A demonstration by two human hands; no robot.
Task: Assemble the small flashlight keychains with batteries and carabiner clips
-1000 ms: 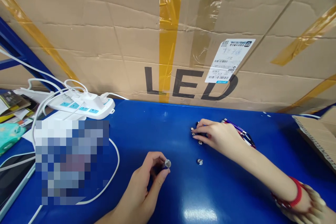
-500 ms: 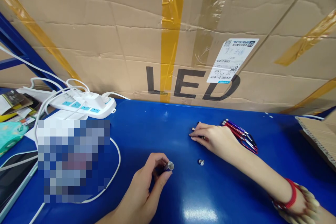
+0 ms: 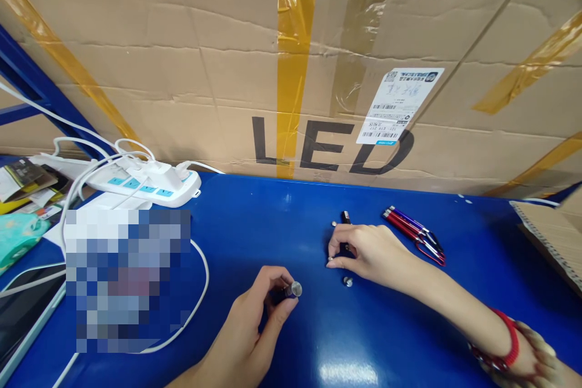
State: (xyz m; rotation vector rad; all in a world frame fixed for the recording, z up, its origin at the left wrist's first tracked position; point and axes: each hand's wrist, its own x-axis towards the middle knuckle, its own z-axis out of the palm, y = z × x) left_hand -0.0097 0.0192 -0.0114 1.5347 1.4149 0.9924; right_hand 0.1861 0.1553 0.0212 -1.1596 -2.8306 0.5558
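My left hand (image 3: 254,321) is closed on a small dark cylinder with a silver cap (image 3: 293,290), held just above the blue table (image 3: 400,339). My right hand (image 3: 366,251) rests on the table further right, its fingers pinched on a small silver part (image 3: 330,262). One loose silver part (image 3: 348,281) lies just below that hand. Another small silver part (image 3: 334,224) and a short dark piece (image 3: 346,217) lie beyond its fingers. A bundle of red and purple pens (image 3: 416,235) lies to the right of the hand.
A taped cardboard box marked LED (image 3: 318,73) walls off the back of the table. A white power strip (image 3: 145,182) with white cables (image 3: 200,279) sits at the left, by a blurred patch. Another cardboard piece (image 3: 550,236) lies at the right edge.
My right hand has drawn back toward me from the cluster of small parts, fingers now pinched together, uncovering the dark piece and the pens. My left hand has hardly moved.
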